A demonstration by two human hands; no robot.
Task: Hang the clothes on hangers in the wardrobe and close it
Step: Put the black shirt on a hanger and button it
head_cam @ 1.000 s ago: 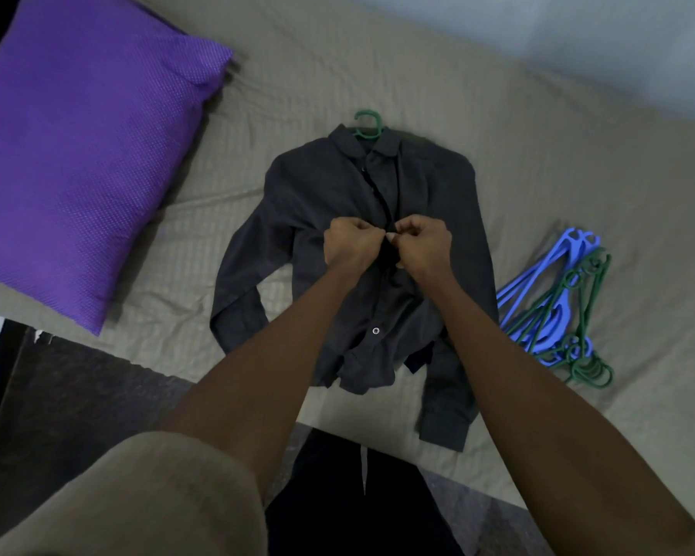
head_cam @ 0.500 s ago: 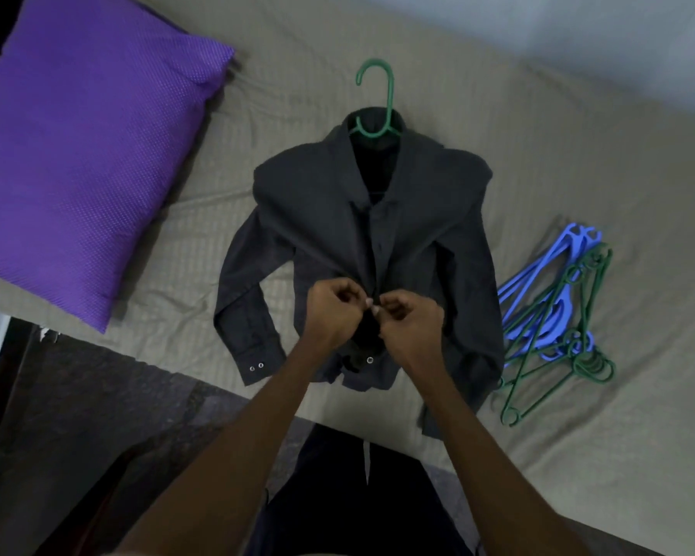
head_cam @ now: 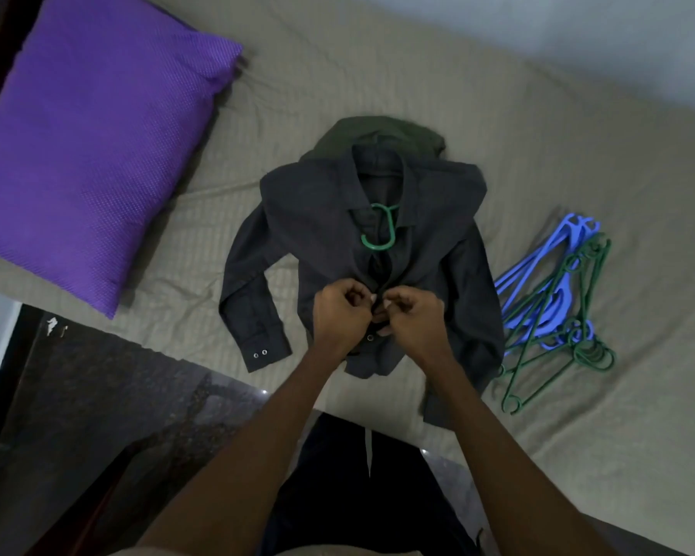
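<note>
Charcoal woven shirt (head_cam: 318,218), flat; left hand (head_cam: 340,315), right hand (head_cam: 414,315) both pinch its placket.

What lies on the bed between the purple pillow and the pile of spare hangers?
In the head view, the dark shirt on its green hanger, both hands pinching its front.

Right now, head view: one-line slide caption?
Both hands button a dark shirt on a green hanger on the bed.
</note>
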